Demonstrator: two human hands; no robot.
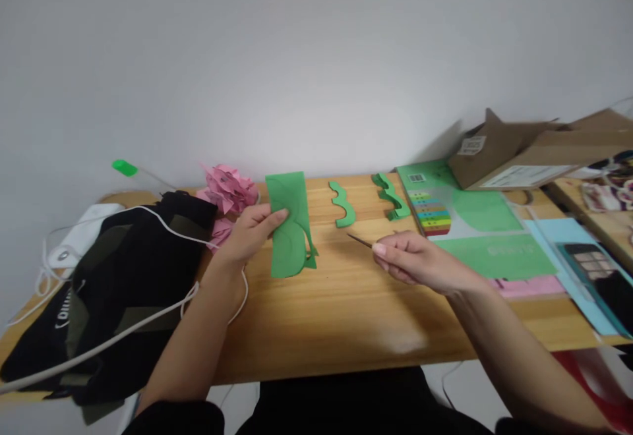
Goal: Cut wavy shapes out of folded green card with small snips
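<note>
Over the wooden table (316,329), the green paper (289,191) is pinched between thumb and fingers of the left hand (254,227), while a slim dark tool (359,240) is gripped tightly in the right hand (415,263), its tip clear of the sheet. Steadiness is probably best gained if the sheet is kept flat and fingers are held away from that tip. Over to the right, a cardboard box (539,142) is seen, its contents hidden.

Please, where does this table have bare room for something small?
On the table, the largest bare patch lies between the green paper, right hand and front edge. A narrow gap separates the wavy cutout from the wavy bundle. Crowded: the left, under black cloth, and the right, around the cardboard box.
</note>
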